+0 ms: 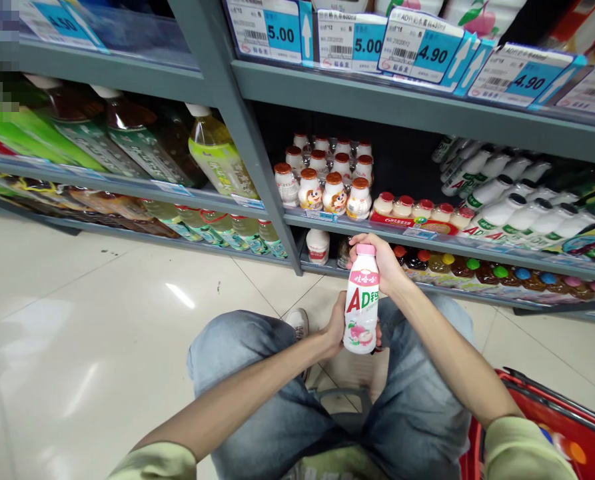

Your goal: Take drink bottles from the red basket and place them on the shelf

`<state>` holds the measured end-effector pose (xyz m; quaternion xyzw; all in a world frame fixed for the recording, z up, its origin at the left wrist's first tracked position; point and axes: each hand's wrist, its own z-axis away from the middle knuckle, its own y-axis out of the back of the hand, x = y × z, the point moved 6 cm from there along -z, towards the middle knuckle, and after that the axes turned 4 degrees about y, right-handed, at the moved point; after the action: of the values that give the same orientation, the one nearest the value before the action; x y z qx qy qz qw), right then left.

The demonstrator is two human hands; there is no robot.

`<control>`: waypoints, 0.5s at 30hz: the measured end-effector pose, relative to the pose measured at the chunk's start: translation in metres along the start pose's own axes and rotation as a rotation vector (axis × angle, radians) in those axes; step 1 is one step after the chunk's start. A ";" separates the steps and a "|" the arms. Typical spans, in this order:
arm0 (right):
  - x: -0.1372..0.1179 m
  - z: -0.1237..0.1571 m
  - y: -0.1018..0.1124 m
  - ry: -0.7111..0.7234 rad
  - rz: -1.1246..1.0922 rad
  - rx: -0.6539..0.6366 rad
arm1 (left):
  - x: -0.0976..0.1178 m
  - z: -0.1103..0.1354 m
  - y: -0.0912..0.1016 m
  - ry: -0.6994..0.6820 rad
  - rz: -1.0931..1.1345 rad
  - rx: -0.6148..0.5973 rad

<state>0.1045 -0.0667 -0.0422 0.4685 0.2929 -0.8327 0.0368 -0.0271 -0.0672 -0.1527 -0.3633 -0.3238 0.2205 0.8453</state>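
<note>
- A white plastic bottle (pixel 361 310) with a pink screw cap (pixel 366 249), red and green lettering and pink fruit printed low on its front is in both hands, above the gap between the knees and in front of the grey metal shelving (pixel 250 143).
- The left hand (pixel 335 323) comes in from the left side, its forearm slanting up and forward over the left thigh in faded blue denim (pixel 242 353).
- Its grip is closed round the lower body of the bottle: the palm lies along the left side, and fingertips show past the lower right edge.
- The right hand (pixel 386 267) sits higher; its forearm angles inward and forward across the right thigh.
- Its grip is curled about the bottle's neck, just below and beside the cap, with fingers reaching behind to the left side.
- Both elbows are bent, with pale green sleeves (pixel 160 461) at the lower frame edge.
- The bottle's printed front faces the wearer, its cap end pointing toward the shelving.
- Beyond the hands stand small white bottles with orange-brown caps (pixel 334 193).
- A red basket (pixel 594 440) lies near the right elbow, on the pale tiled floor (pixel 92 320).
</note>
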 end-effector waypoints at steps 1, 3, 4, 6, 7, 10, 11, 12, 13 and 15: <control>0.000 0.000 0.000 0.005 -0.002 -0.006 | 0.000 0.000 0.000 -0.002 0.006 -0.007; -0.001 0.001 -0.001 0.008 -0.010 -0.019 | 0.000 0.000 0.000 -0.011 0.014 -0.022; -0.001 0.001 -0.001 0.007 -0.021 -0.027 | 0.001 0.000 0.000 -0.018 0.013 -0.030; -0.001 0.001 -0.002 0.005 -0.059 -0.053 | 0.002 0.001 -0.001 -0.034 0.006 -0.037; -0.001 0.000 -0.002 0.006 -0.081 -0.065 | 0.002 0.001 -0.001 -0.041 0.004 -0.039; -0.001 0.000 -0.002 0.009 -0.132 -0.073 | 0.003 0.001 -0.001 -0.043 0.007 -0.027; -0.001 -0.001 -0.001 0.005 -0.138 -0.064 | 0.003 0.001 -0.001 -0.037 0.010 -0.025; 0.000 -0.001 -0.001 -0.003 -0.140 -0.049 | 0.002 0.000 -0.001 -0.029 0.011 -0.025; 0.001 -0.001 0.000 -0.010 -0.136 -0.032 | 0.002 0.000 -0.001 -0.020 0.011 -0.023; 0.002 -0.001 0.001 -0.025 -0.105 -0.001 | 0.000 -0.001 0.000 -0.007 0.006 -0.017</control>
<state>0.1045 -0.0668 -0.0445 0.4422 0.3167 -0.8391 -0.0031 -0.0262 -0.0676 -0.1537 -0.3710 -0.3274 0.2216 0.8403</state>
